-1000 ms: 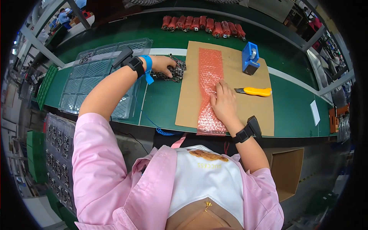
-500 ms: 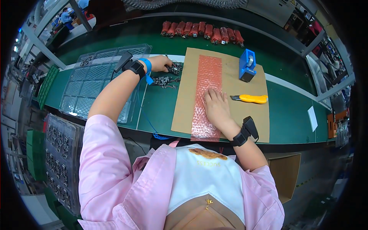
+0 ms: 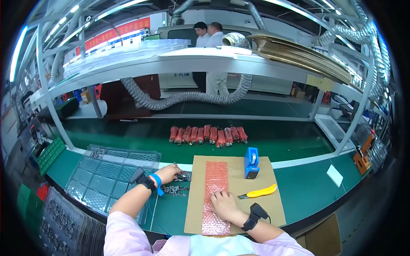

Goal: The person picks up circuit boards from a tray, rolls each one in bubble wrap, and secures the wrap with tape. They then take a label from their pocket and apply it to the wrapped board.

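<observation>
The left hand [image 3: 167, 173] reaches to the upper of two clusters of small metallic parts on the green desk [image 3: 307, 200], its fingers bent at the left end of that upper cluster [image 3: 185, 176]; whether they grip it or only touch it, I cannot tell; the lower cluster [image 3: 175, 190] lies just below it, near the wrist; the right hand [image 3: 224, 205] lies palm down on the lower half of a strip of red bubble wrap [image 3: 217, 177], its fingers slightly spread and holding nothing between them; the strip runs lengthwise on a sheet of brown cardboard [image 3: 252, 217], left of its middle; to its right, on the same sheet, lie a yellow-handled knife [image 3: 261, 191] and, farther back, a blue tape dispenser [image 3: 251, 163]; a clear compartmented tray [image 3: 96, 179] sits to the left, partly behind the left forearm; a row of red-wrapped bundles [image 3: 207, 134] lies beyond the cardboard.
</observation>
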`<state>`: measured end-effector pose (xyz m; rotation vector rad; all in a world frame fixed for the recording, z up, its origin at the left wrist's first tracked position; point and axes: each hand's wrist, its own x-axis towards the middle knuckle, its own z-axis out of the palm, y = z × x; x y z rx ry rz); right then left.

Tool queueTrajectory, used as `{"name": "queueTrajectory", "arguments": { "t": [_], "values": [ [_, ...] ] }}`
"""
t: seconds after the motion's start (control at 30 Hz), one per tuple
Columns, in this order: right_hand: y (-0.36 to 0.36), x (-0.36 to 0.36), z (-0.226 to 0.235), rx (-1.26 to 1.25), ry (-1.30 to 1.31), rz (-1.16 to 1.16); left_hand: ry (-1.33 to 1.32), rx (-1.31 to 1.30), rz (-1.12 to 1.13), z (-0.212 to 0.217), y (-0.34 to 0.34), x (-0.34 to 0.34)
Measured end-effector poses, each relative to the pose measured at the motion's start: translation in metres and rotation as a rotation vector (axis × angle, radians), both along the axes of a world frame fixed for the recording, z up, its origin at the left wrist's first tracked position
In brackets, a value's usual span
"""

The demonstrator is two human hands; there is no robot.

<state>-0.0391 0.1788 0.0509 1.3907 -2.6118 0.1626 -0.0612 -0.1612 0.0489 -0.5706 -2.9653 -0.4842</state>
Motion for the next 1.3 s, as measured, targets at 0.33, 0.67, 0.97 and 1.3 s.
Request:
{"name": "queueTrajectory", "arguments": {
  "t": [0.33,0.67,0.97,1.3],
  "values": [
    [-0.003,-0.042,0.030,0.062,-0.338,0.016,-0.214,0.552,0.233,0.092,0.080,0.052],
    [-0.008,-0.059,0.040,-0.896,-1.150,0.382,-0.523,1.312,0.117,0.066,0.167,0.053],
    [-0.003,-0.071,0.046,-1.135,-1.715,0.229,-0.505,1.516,0.106,0.048,0.182,0.026],
    [0.007,-0.085,0.055,-0.791,-0.745,0.066,-0.187,1.476,0.245,0.053,0.185,0.034]
  ]
}}
